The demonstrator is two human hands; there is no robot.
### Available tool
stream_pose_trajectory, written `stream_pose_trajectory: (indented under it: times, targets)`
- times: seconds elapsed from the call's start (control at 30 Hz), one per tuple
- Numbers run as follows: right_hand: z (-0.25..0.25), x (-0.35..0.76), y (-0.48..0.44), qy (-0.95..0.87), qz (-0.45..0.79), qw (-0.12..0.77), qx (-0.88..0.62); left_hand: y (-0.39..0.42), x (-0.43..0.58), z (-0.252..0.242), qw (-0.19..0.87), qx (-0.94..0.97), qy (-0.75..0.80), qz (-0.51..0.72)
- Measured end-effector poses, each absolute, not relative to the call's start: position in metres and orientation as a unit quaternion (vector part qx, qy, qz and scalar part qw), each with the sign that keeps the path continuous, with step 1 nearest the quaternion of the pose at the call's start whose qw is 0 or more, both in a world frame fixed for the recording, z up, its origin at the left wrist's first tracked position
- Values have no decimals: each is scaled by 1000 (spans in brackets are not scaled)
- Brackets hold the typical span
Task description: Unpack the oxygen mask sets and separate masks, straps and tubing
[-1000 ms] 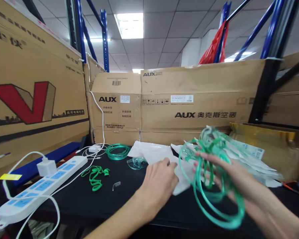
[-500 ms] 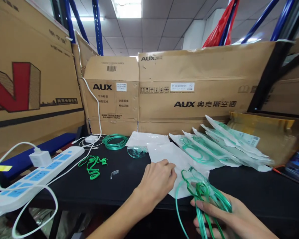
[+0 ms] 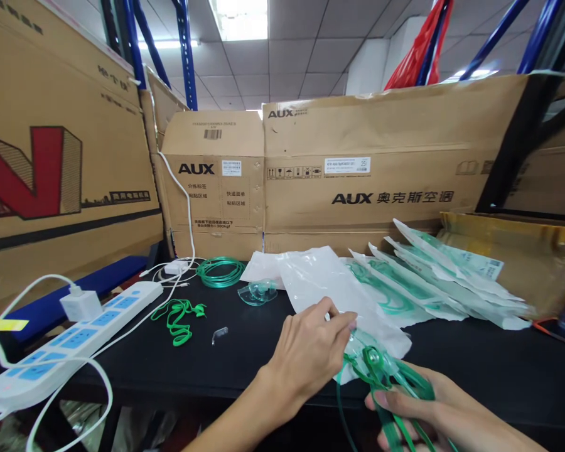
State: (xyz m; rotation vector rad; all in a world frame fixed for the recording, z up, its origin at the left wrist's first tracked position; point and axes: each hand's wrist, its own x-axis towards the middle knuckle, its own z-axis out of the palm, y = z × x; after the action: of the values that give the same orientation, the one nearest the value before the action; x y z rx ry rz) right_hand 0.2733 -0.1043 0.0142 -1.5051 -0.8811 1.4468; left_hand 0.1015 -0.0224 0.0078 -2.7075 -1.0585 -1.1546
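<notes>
So, black tabletop (image 3: 249,336) (cardboard (image 3: 381,141) beyond tubing (image 3: 412,380)).

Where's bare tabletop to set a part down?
Free: black tabletop between the tubing packets and right forearm; also between the bent clear connector and left hand. Crowded: centre, with white packaging and the right hand holding a green tubing bundle; rear right, where those packets overlap; far left, with the power strip.

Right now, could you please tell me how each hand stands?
Left hand: fingers bent beside the mask; whether holding anything cannot be told.
Right hand: closed, holding green tubing.
</notes>
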Motion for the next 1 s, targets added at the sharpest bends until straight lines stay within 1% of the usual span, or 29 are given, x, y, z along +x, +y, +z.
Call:
stream_pose_trajectory:
  times: [0.07, 0.2, 0.4, 0.53, 0.7, 0.83, 1.0]
  targets:
    - [19, 275, -103, -348, 578, 418, -609, -23, 102, 5, 11, -880, -295, -371]
    - [27, 278, -99, -361, 584, 415, -597, -26, 103, 1, 5, -914, -226, -338]
    - [28, 288, -95, -394, 591, 433, -555, -29, 108, 0, -152, -884, -256, -360]
    - [23, 292, -91, -392, 603, 441, -537, -30, 110, 2, -206, -860, -260, -388]
    - [18, 283, -78, -383, 594, 468, -531, -34, 109, -1, -269, -860, -194, -388]
    - [11, 278, -83, -337, 615, 505, -503, -33, 108, -5, -275, -850, -228, -387]
    - [-7, 288, -107, -237, 662, 557, -441, -33, 112, -9, -210, -841, -295, -402]
